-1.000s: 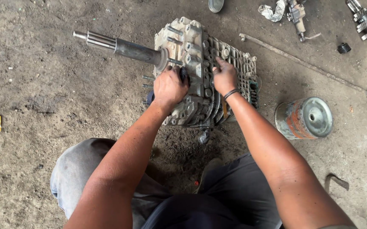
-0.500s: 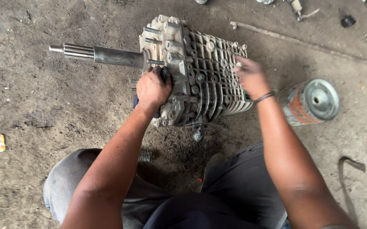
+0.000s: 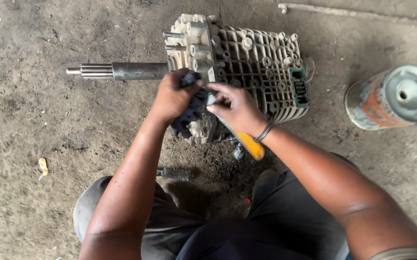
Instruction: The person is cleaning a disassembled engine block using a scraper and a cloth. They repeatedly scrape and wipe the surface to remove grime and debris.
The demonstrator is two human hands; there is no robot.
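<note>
**Two hands at the front face of a ribbed gearbox housing**

The left hand point(image 3: 172, 98) is closed round a dark blue rag point(image 3: 191, 108), pressing it against the front face of the gearbox housing point(image 3: 251, 67); the right hand point(image 3: 237, 108) is closed on a yellow-handled tool point(image 3: 249, 143), its fingertips meeting the rag, the handle running back under the wrist, the working end hidden behind the hand; a dark band point(image 3: 264, 131) circles that wrist. The housing, pale cast metal with ribs and bosses, lies on its side on the dirt floor point(image 3: 39, 110), just ahead of the person's knees; its splined shaft point(image 3: 117, 71) projects level to the left; a green-edged part point(image 3: 300, 87) sits at its right end. A small wire brush point(image 3: 174, 173) lies on the ground below the left forearm; a cylindrical metal can point(image 3: 391, 98) with an orange band lies on its side, well apart to the right; a long thin rod point(image 3: 357, 11) lies along the top edge.
</note>
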